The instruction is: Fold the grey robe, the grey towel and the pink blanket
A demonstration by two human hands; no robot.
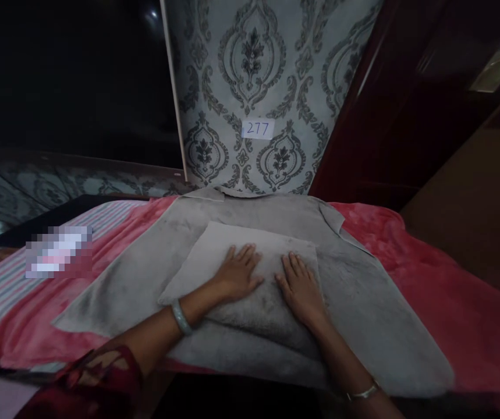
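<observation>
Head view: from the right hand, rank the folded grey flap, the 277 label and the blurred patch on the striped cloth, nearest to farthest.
1. Folded grey flap: directly under the right hand, whose palm lies flat on it.
2. 277 label: straight ahead, up on the patterned wall.
3. Blurred patch: far left, beyond the left hand, on the striped cloth.
</observation>
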